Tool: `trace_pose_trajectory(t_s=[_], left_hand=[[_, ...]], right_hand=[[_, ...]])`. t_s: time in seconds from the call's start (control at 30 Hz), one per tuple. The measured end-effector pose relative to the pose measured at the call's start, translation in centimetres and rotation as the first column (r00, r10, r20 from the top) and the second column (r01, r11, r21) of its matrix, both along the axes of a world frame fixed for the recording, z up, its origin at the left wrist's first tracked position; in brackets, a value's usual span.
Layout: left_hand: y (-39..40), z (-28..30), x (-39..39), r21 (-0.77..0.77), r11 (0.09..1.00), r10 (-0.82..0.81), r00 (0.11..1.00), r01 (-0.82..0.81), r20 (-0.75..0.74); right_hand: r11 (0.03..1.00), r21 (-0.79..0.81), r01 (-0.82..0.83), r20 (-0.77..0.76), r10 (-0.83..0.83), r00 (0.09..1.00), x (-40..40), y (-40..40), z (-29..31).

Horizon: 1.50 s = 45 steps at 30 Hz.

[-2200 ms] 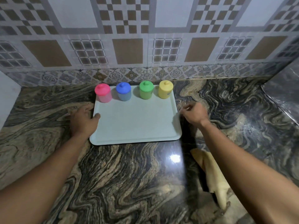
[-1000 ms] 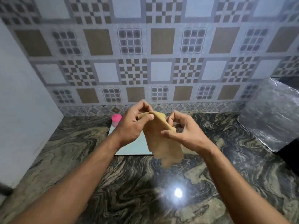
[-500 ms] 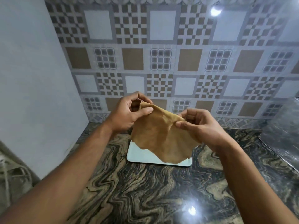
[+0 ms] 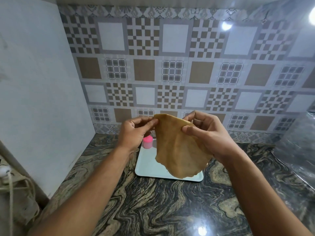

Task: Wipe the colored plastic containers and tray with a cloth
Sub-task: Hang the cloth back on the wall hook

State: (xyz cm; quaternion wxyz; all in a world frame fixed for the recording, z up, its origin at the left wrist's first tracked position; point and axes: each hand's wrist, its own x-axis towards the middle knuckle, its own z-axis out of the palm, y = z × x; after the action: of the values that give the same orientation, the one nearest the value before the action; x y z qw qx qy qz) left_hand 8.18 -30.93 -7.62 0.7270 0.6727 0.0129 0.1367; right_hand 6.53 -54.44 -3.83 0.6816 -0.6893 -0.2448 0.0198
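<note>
A tan cloth [image 4: 179, 149] hangs spread in the air above the counter. My left hand [image 4: 134, 132] pinches its upper left corner and my right hand [image 4: 206, 133] pinches its upper right edge. Below and behind it lies the pale tray [image 4: 148, 166] on the marble counter. A pink lidded container [image 4: 147, 142] stands at the tray's far left corner. The cloth and my hands hide the other containers.
A white side wall [image 4: 39, 99] closes the counter on the left, and the patterned tiled wall [image 4: 170, 74] stands behind. A clear plastic-covered object [image 4: 296, 150] sits at the right. Cords and a plug [image 4: 6, 174] hang at the lower left. Dark marble counter [image 4: 162, 206] stretches in front.
Both hands left the tray's sides, lifted the cloth from the counter and spread it open between them. The view tilted upward, and the cloth now hangs a little wider.
</note>
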Motion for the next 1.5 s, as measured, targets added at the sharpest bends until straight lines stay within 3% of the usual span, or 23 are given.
trace_pose_trajectory(t_s=[0.13, 0.3, 0.5, 0.63, 0.7, 0.77, 0.83, 0.93, 1.13, 1.37, 1.5], left_hand=[[-0.4, 0.3, 0.6, 0.1, 0.991, 0.087, 0.996, -0.09, 0.036], [-1.3, 1.7, 0.9, 0.25, 0.951, 0.131, 0.97, -0.18, 0.203], [-1.3, 3.8, 1.6, 0.332, 0.943, -0.084, 0.959, -0.011, 0.27], [-0.8, 4.8, 1.8, 0.467, 0.882, -0.23, 0.927, 0.069, 0.297], [-0.8, 5.3, 1.9, 0.511, 0.85, -0.295, 0.92, 0.13, 0.258], [-1.0, 5.5, 1.8, 0.558, 0.812, -0.345, 0.912, 0.172, 0.221], [-1.3, 5.6, 1.7, 0.593, 0.779, -0.381, 0.905, 0.204, 0.19], [-1.6, 5.8, 1.6, 0.642, 0.742, -0.396, 0.898, 0.192, 0.19], [-1.0, 6.0, 1.0, 0.696, 0.695, -0.404, 0.899, 0.18, 0.171], [0.7, 6.7, 0.7, 0.711, 0.664, -0.419, 0.903, 0.231, 0.099], [1.8, 7.7, 0.5, 0.724, 0.665, -0.385, 0.914, 0.182, 0.124]], right_hand=[[0.998, -0.059, -0.005, 0.018, 0.006, 1.0, 0.0, -0.4, -0.5], [0.992, -0.122, -0.025, 0.04, 0.03, 0.999, 0.3, -0.4, -1.5], [0.978, -0.191, -0.083, 0.008, 0.086, 0.996, 0.9, -0.6, -2.5], [0.951, -0.266, -0.16, 0.001, 0.166, 0.986, 1.1, -1.0, -2.5], [0.973, -0.226, -0.055, 0.057, 0.069, 0.996, 1.4, -1.1, -2.2], [0.97, -0.149, 0.191, 0.18, -0.163, 0.97, 2.1, -1.2, -1.6], [0.946, -0.182, 0.269, 0.265, -0.216, 0.94, 2.7, -0.8, -0.9], [0.93, -0.329, 0.161, 0.264, -0.073, 0.962, 3.4, 0.3, -0.3], [0.971, -0.227, 0.074, 0.107, -0.051, 0.993, 5.2, 0.4, -0.1], [0.928, -0.367, -0.068, 0.047, 0.092, 0.995, 6.2, 0.3, 2.7], [0.939, -0.286, -0.192, 0.012, 0.204, 0.979, 6.4, 1.2, 3.5]])
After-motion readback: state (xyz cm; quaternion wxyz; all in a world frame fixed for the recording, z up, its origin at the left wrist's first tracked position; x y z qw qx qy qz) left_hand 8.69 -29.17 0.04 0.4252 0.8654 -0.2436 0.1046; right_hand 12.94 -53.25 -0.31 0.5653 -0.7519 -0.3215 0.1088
